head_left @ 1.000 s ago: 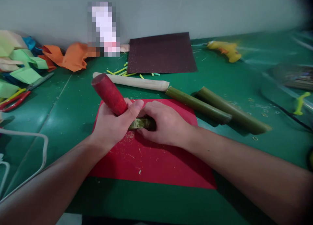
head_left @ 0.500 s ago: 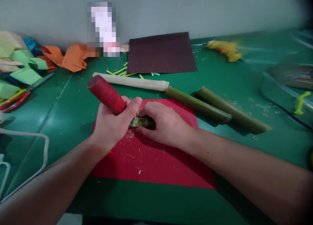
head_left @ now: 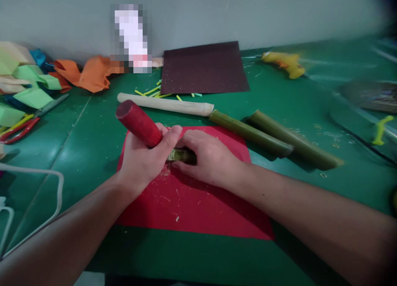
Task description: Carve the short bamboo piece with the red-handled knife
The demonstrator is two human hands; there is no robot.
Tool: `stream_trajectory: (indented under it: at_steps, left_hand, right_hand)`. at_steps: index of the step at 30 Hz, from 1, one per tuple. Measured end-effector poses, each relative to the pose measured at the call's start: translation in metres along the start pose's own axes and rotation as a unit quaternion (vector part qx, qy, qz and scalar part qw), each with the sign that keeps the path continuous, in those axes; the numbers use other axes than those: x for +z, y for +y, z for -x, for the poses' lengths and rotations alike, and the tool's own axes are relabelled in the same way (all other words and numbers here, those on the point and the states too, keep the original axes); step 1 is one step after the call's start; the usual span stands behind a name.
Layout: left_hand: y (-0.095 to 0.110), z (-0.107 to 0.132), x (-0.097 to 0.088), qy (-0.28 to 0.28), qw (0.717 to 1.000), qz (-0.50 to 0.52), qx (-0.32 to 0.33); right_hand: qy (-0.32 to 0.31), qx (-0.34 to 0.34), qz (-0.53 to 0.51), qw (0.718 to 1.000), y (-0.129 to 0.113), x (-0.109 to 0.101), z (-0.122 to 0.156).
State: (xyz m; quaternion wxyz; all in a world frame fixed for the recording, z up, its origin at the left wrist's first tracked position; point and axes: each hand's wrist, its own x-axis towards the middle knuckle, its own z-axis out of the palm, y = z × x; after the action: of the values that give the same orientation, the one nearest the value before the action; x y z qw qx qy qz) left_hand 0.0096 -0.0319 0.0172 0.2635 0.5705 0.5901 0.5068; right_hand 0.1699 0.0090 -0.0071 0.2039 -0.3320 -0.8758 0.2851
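My left hand (head_left: 141, 162) is wrapped round a thick dark red handle (head_left: 138, 122) that sticks up and to the left out of the fist. My right hand (head_left: 209, 157) is closed over a short green bamboo piece (head_left: 180, 155), pressing it down on a red sheet (head_left: 192, 203). The two hands meet at the bamboo piece; what lies at the tool's working end is hidden between them. Pale shavings are scattered on the red sheet under the hands.
Behind the sheet lie a half-peeled bamboo stick (head_left: 186, 106) and a thicker green bamboo tube (head_left: 294, 141). A dark brown sheet (head_left: 203, 66) and a yellow glue gun (head_left: 283, 62) lie further back. Coloured paper (head_left: 34, 83), red-handled scissors (head_left: 20, 126) and a white cable (head_left: 46, 203) sit on the left.
The red handle dipped to the left and came back up; the hands stay on the bamboo piece.
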Motion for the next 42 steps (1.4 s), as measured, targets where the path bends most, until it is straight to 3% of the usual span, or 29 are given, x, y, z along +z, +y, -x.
stream_trajectory:
  at_steps: [10,19,22,25,27,34,42]
  left_hand:
    - [-0.001,0.003,0.000,-0.039,0.999,-0.002,0.015]
    - [-0.004,0.001,0.005,-0.027,1.000,0.008,-0.001]
    - [-0.008,0.000,-0.001,-0.062,0.998,0.014,0.019]
    - [-0.011,-0.003,-0.012,-0.150,0.984,0.000,0.100]
    - [-0.014,-0.005,-0.018,-0.170,0.976,-0.041,0.132]
    - [-0.021,-0.004,-0.020,-0.107,0.978,-0.095,0.148]
    - [-0.006,-0.003,-0.016,-0.096,0.970,-0.145,0.172]
  right_hand:
    - [0.033,0.019,0.001,0.999,-0.004,-0.001,0.002]
    - [0.035,0.025,0.006,0.999,-0.003,0.000,0.002]
    - [0.044,0.026,0.022,0.998,-0.002,0.001,0.002]
    - [0.054,0.027,0.032,0.998,-0.001,0.003,0.002]
    - [0.055,0.032,0.029,0.998,-0.001,0.003,0.003]
    - [0.063,0.064,0.037,0.995,-0.002,0.000,0.003]
    - [0.075,0.077,0.037,0.994,-0.002,0.000,0.005]
